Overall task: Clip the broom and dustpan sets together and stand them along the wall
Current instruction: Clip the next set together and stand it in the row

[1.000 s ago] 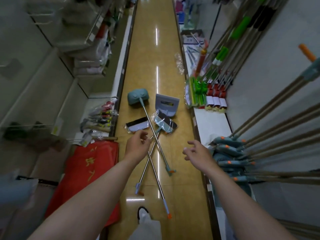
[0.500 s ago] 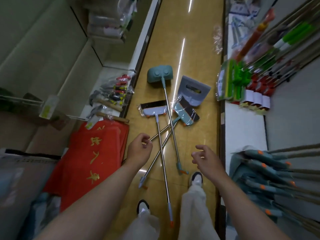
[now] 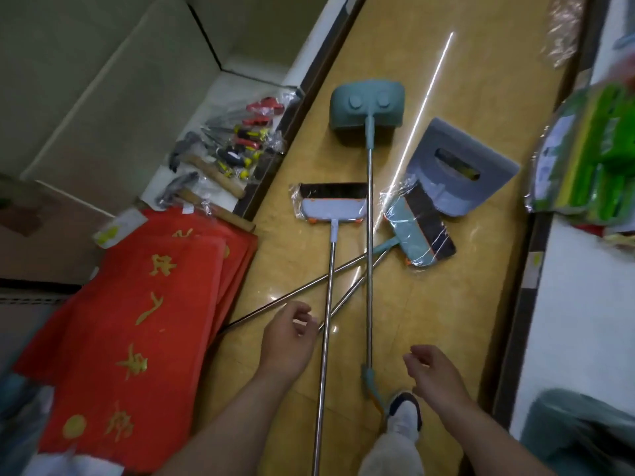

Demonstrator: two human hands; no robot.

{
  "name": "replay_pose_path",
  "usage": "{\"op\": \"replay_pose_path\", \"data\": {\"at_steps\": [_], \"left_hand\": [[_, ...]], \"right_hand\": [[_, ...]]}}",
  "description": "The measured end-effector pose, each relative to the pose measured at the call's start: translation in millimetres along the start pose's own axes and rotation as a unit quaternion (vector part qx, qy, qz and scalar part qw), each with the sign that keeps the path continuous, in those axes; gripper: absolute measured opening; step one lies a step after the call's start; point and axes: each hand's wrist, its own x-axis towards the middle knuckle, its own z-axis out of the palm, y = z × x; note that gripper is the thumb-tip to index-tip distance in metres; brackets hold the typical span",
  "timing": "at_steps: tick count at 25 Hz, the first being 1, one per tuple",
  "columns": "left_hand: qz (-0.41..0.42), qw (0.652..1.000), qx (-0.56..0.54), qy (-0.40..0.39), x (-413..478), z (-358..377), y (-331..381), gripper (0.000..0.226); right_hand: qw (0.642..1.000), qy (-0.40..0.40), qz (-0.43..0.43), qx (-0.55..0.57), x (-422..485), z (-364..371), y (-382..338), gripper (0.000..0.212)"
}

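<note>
Head view looks down on a glossy yellow floor (image 3: 464,304) where the loose pieces lie crossed. There is a pale grey broom (image 3: 331,209) with a black bristle edge and a long steel handle, a teal plastic dustpan (image 3: 367,108) on its own steel pole, a teal plastic-wrapped broom (image 3: 417,231) and a grey plastic dustpan (image 3: 460,166). The pale grey broom's handle runs almost straight from its head, far from the person, back toward their feet. The left hand (image 3: 288,338) hovers just left of that handle, fingers loosely curled and holding nothing, fingertips nearly at the steel. The right hand (image 3: 436,376), likewise loose and empty, is well right of it, beyond the teal plastic dustpan's pole. The left hand looks the nearer one for the pick-up.
</note>
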Motion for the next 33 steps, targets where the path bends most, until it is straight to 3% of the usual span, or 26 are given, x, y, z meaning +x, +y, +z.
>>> {"op": "replay_pose_path", "data": {"at_steps": [4, 9, 12, 15, 18, 20, 22, 27, 31, 33], "left_hand": [[-0.029, 0.999, 0.023, -0.002, 60.7, 48.4, -37.8, 0.014], [-0.038, 0.997, 0.060, -0.010, 131.2, 91.1, -89.0, 0.017], [-0.015, 0.993, 0.111, -0.035, 154.5, 113.8, -127.4, 0.017], [-0.020, 0.970, 0.197, -0.139, 153.4, 134.4, -164.9, 0.030], [-0.052, 0.923, 0.308, -0.225, 136.4, 147.7, -196.2, 0.051], [-0.036, 0.937, 0.304, -0.171, 132.5, 143.2, -207.2, 0.042], [-0.044, 0.954, 0.285, -0.086, 134.1, 125.5, -213.2, 0.030], [-0.009, 0.960, 0.276, 0.038, 159.6, 67.9, -239.6, 0.043], [-0.043, 0.917, 0.395, 0.041, 201.1, 35.7, -257.0, 0.058], [-0.023, 0.882, 0.468, 0.048, 207.4, 38.4, -262.5, 0.074]], "right_hand": [[0.996, -0.030, 0.069, 0.046, 91.3, 17.5, 1.4, 0.033], [0.997, -0.061, 0.033, -0.018, 183.3, 68.2, 8.4, 0.047], [0.995, -0.101, 0.028, 0.005, 218.0, 99.5, 16.5, 0.059], [0.990, -0.115, 0.044, 0.063, 235.4, 122.9, 28.2, 0.069], [0.991, -0.108, 0.049, 0.058, 245.4, 138.9, 41.2, 0.052], [0.995, -0.075, 0.038, 0.049, 247.7, 144.6, 46.2, 0.034], [0.990, -0.077, 0.041, 0.109, 243.4, 149.5, 44.2, 0.026], [0.955, -0.173, 0.037, 0.236, 219.1, 174.0, 19.5, 0.026], [0.942, -0.188, 0.022, 0.277, 209.3, 207.5, 7.3, 0.029], [0.943, -0.170, 0.022, 0.284, 210.3, 220.0, 8.2, 0.025]]}}
